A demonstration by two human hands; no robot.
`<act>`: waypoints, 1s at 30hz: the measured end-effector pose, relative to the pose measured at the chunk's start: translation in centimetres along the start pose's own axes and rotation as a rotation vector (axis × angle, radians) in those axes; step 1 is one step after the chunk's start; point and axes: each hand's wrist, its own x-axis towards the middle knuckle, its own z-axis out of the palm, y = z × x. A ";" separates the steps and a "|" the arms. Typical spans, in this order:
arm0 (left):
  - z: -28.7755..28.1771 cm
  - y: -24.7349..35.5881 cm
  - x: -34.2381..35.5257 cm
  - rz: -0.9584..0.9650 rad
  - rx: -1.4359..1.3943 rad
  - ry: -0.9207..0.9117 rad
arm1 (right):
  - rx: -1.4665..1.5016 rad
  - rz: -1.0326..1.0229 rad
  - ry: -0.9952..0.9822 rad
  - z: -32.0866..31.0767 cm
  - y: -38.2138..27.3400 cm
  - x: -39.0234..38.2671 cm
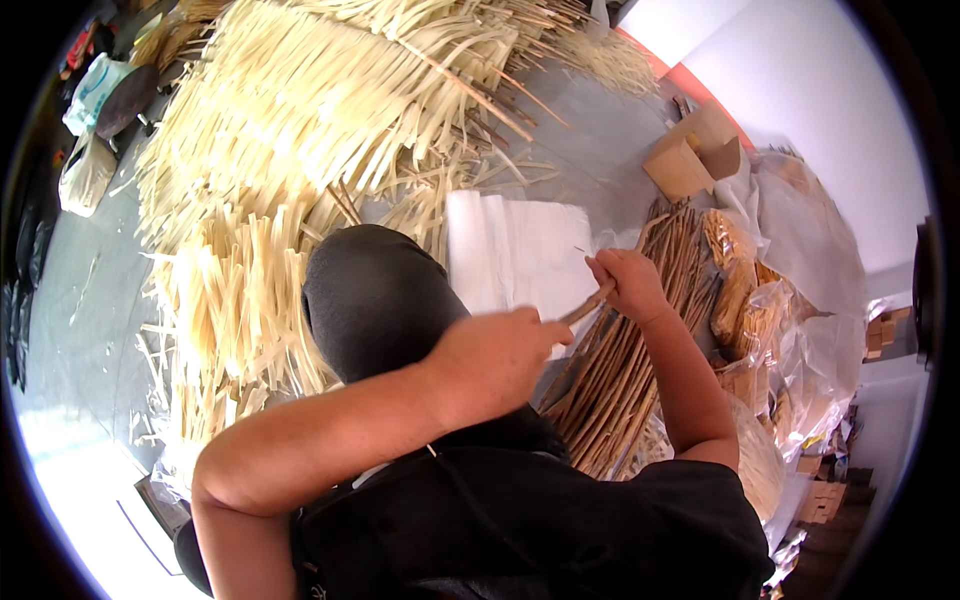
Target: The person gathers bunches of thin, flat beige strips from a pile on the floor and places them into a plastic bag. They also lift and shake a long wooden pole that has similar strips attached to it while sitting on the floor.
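Note:
My left hand [497, 357] reaches across my body with its fingers closed on a thin brown stick [588, 304]. The stick slants up and right to my right hand [632, 282], whose fingers are wrapped round its other end. A small thin tip shows just beyond the right fingertips; I cannot make out what it belongs to. Below and beside the right hand lies a long bundle of brown sticks [625, 380]. A folded white sheet [520, 250] is spread on the floor beyond my hands, next to my black-clad knee [375, 290].
Large heaps of pale, flat strips [290, 100] cover the floor ahead and left. An open cardboard box [685, 160] stands at the far right. Plastic-wrapped bundles [745, 290] lie right of the sticks. Plastic bags [88, 172] sit at the far left.

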 end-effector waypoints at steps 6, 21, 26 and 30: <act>0.6 -0.5 -5.6 0.037 -0.284 -0.075 | 0.007 -0.056 -0.579 4.4 5.6 -7.3; -9.1 -17.7 -34.9 -1.036 -0.101 0.690 | -0.516 -0.436 -1.202 1.1 11.8 -29.9; -10.1 -17.6 -36.2 -1.076 -0.212 0.586 | -0.276 0.288 -1.343 10.3 10.4 -37.5; -13.9 -16.8 -39.8 -1.107 -0.285 0.732 | -0.350 0.286 -0.823 11.3 7.9 -19.1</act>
